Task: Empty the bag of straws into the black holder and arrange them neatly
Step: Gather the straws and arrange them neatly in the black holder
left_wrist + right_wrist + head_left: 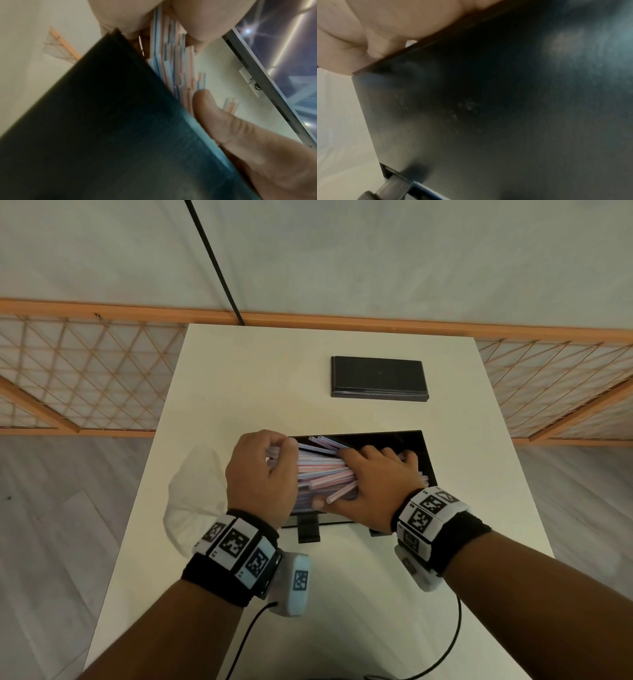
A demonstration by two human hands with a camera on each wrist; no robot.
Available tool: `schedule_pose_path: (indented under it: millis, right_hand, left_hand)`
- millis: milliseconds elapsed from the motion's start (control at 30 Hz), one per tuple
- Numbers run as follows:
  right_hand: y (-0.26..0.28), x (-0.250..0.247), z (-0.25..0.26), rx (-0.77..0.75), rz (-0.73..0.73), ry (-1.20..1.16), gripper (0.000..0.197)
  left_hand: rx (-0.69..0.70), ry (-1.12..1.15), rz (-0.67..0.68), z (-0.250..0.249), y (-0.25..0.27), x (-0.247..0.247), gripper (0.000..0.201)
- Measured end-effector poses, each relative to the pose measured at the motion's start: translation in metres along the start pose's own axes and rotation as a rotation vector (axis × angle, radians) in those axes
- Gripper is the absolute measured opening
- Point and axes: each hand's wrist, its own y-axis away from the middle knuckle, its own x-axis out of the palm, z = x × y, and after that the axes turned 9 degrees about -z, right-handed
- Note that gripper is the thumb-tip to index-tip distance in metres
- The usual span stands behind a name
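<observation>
- Both forearms are extended forward over the white rectangular counter (239,378), each wrist wrapped in a black band with white coded tags.
- The black open-topped rectangular holder (416,446) is set near the counter's middle, its near wall facing the person; small black feet are seen at its near base.
- The bundle of pink, blue and white striped plastic straws (322,470) is lying crosswise in the holder, ends uneven, a few sticking out toward the far-left corner.
- The left hand (262,474) is held knuckles-up at the holder's left end, fingers curled round the straw ends; in the left wrist view the straws (173,56) are seen running between curled fingers and thumb (221,117), beside the holder's dark wall (102,121).
- The right hand (373,484) is laid palm-down across the bundle's right part, fingers reaching into the holder and bent over the straws, thumb at the near side; the straws are gripped from above.
- The right wrist view is filled mostly by the holder's dark wall (505,108), with part of the palm (393,20) at its upper edge.
- A crumpled clear plastic bag (191,494) is lying on the counter just left of the left hand.
- A flat black rectangular lid (378,376) is resting farther back on the counter, apart from the holder.
</observation>
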Motion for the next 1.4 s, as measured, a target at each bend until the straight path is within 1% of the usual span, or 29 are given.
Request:
schedule_pose_path:
  millis: [67,133,200,233,267,300,367,433,467,500,533,567,633,700,733,767,833,867,900,967,1000,1033,1100,1167,1200,1233,1300,1367,1400]
  right_hand:
    - [-0.001,-0.001,0.001,0.029,0.03,0.015,0.111]
    - [-0.002,-0.003,0.004,0.066,0.065,0.012,0.116]
    - [-0.005,-0.005,0.007,0.109,0.101,0.006,0.121]
    - [-0.005,-0.007,0.009,0.128,0.114,0.003,0.123]
    - [-0.007,-0.007,0.011,0.14,0.119,-0.002,0.124]
    - [-0.007,-0.008,0.012,0.142,0.113,-0.008,0.124]
    - [-0.009,-0.007,0.013,0.122,0.098,-0.046,0.121]
    - [-0.01,-0.002,0.01,0.077,0.097,-0.121,0.12]
    - [-0.009,0.0,0.008,0.046,0.098,-0.154,0.12]
    - [-0.009,0.003,0.006,0.014,0.098,-0.172,0.121]
    - [-0.007,0.004,0.003,-0.013,0.098,-0.177,0.123]
    - [-0.006,0.005,0.001,-0.032,0.098,-0.171,0.127]
    - [-0.001,0.003,-0.002,-0.06,0.102,-0.148,0.131]
    - [0.001,-0.001,-0.004,-0.084,0.122,-0.133,0.127]
    - [0.002,-0.004,-0.004,-0.092,0.134,-0.134,0.123]
    - [0.002,-0.005,-0.005,-0.1,0.148,-0.134,0.118]
    - [0.0,-0.006,-0.006,-0.117,0.173,-0.119,0.112]
    - [0.0,-0.007,-0.008,-0.131,0.178,-0.109,0.111]
    - [-0.001,-0.007,-0.009,-0.144,0.18,-0.101,0.111]
    - [-0.004,-0.007,-0.012,-0.161,0.201,-0.096,0.11]
    - [-0.006,-0.006,-0.014,-0.163,0.213,-0.099,0.109]
    - [-0.009,-0.004,-0.015,-0.163,0.218,-0.104,0.106]
    - [-0.015,0.004,-0.018,-0.158,0.212,-0.096,0.097]
    - [-0.019,0.011,-0.02,-0.163,0.206,-0.085,0.093]
    - [-0.019,0.013,-0.021,-0.166,0.203,-0.084,0.092]
    - [-0.019,0.013,-0.021,-0.165,0.201,-0.082,0.09]
    - [-0.017,0.014,-0.021,-0.163,0.19,-0.056,0.088]
    - [-0.015,0.015,-0.021,-0.16,0.178,-0.032,0.086]
    - [-0.014,0.016,-0.02,-0.158,0.176,-0.03,0.086]
  left_hand:
    - [0.035,0.001,-0.032,-0.003,-0.004,-0.006,0.008]
    - [0.153,0.013,-0.084,-0.01,-0.01,-0.015,0.019]
    - [0.231,0.011,-0.099,-0.023,-0.015,-0.022,0.021]
    - [0.216,0.017,-0.085,-0.031,-0.017,-0.024,0.018]
    - [0.148,0.048,-0.047,-0.039,-0.017,-0.024,0.014]
    - [0.005,0.12,0.021,-0.047,-0.017,-0.023,0.012]
    - [-0.432,0.392,0.202,-0.065,-0.014,-0.018,0.009]
    - [-0.865,0.649,0.315,-0.077,-0.01,-0.011,0.007]
    - [-1.003,0.732,0.329,-0.081,-0.009,-0.009,0.012]
    - [-1.092,0.809,0.321,-0.084,-0.006,-0.006,0.015]
    - [-1.114,0.856,0.31,-0.085,-0.005,-0.003,0.016]
    - [-1.104,0.873,0.308,-0.088,-0.004,-0.001,0.015]
    - [-1.027,0.873,0.303,-0.09,-0.003,0.005,0.025]
    - [-0.967,0.877,0.291,-0.087,-0.004,0.01,0.036]
    - [-0.874,0.76,0.301,-0.082,-0.005,0.014,0.039]
    - [-0.689,0.503,0.349,-0.08,-0.007,0.015,0.039]
    - [-0.204,-0.116,0.479,-0.072,-0.011,0.019,0.04]
    - [-0.06,-0.283,0.512,-0.07,-0.015,0.022,0.042]
    - [0.008,-0.406,0.578,-0.072,-0.019,0.024,0.043]
    - [0.123,-0.533,0.651,-0.072,-0.025,0.031,0.041]
    - [0.131,-0.557,0.686,-0.071,-0.026,0.036,0.04]
    - [0.208,-0.63,0.727,-0.069,-0.027,0.04,0.04]
    - [0.236,-0.718,0.792,-0.069,-0.028,0.049,0.041]
    - [0.247,-0.804,0.769,-0.068,-0.03,0.056,0.044]
    - [0.22,-0.806,0.763,-0.069,-0.031,0.059,0.047]
    - [0.241,-0.847,0.797,-0.069,-0.033,0.061,0.049]
    - [0.174,-0.835,0.834,-0.065,-0.036,0.068,0.052]
    - [0.045,-0.763,0.826,-0.061,-0.036,0.074,0.052]
    - [-0.053,-0.697,0.8,-0.059,-0.037,0.077,0.049]
